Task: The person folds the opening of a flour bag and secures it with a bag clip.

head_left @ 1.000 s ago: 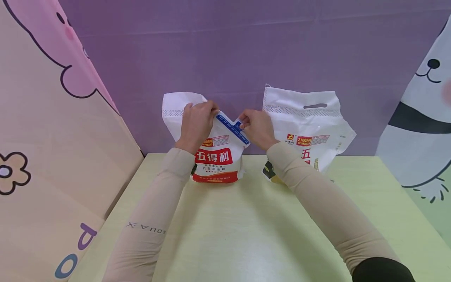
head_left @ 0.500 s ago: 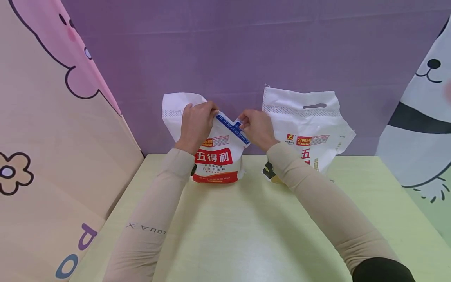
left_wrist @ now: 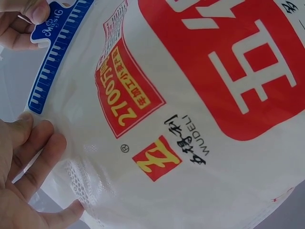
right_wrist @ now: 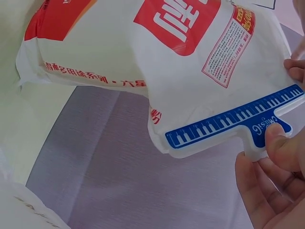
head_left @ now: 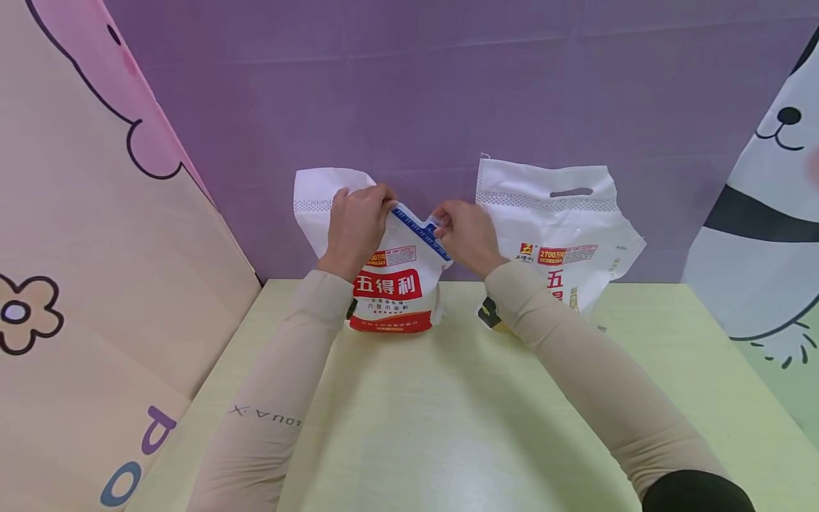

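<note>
A white flour bag [head_left: 395,285] with red lettering stands on the table. My left hand [head_left: 360,226] grips its gathered top, fingers and thumb pinching the white edge [left_wrist: 33,160] in the left wrist view. Along the bag's slanted upper right edge sits a blue clip [right_wrist: 233,118] printed with piano keys and the word "Music". My right hand [head_left: 470,235] pinches the clip's handle between thumb and fingers, plainly seen in the right wrist view. The clip's bar lies across the bag; whether its back side bites the plastic is partly hidden.
A second white flour bag [head_left: 563,227] with a cut-out handle stands to the right, its lower part behind my right forearm. Purple cloth [head_left: 409,92] hangs behind the pale table [head_left: 409,419]; printed panels [head_left: 96,249] flank it.
Both hands, the clip and the bags keep almost the same places. Only the left panel shifts slightly in the head view.
</note>
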Demonstrator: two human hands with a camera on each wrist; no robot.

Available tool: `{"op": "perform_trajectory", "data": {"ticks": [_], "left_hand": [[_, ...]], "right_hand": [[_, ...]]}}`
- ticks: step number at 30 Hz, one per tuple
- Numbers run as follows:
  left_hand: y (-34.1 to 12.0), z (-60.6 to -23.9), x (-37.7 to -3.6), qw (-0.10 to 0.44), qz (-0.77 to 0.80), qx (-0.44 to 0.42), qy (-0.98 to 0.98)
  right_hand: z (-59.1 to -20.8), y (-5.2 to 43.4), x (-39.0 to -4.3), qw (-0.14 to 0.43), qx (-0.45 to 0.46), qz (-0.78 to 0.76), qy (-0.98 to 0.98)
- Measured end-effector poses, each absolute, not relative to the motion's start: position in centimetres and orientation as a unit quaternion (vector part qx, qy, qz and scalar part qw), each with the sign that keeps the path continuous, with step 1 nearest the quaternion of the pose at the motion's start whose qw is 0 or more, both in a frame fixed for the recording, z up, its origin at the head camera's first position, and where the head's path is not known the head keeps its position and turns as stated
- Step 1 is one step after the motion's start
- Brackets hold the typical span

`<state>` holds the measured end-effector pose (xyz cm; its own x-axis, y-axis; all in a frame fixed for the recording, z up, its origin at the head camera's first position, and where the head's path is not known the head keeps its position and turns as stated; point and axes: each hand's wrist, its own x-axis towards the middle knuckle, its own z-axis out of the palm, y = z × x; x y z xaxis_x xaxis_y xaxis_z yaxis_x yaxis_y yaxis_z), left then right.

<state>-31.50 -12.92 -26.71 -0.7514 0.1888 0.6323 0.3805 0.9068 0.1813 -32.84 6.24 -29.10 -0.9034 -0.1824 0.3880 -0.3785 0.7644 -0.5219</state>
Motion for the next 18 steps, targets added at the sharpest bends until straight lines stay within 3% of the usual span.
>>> {"op": "perform_trajectory", "data": {"ticks": [18], "left_hand": [[-12.81, -27.05, -31.53, 0.332, -0.147, -0.163, -0.917]], "right_hand": [[-29.98, 6.29, -32.33, 0.166, 0.148, 0.319, -0.921]]}}
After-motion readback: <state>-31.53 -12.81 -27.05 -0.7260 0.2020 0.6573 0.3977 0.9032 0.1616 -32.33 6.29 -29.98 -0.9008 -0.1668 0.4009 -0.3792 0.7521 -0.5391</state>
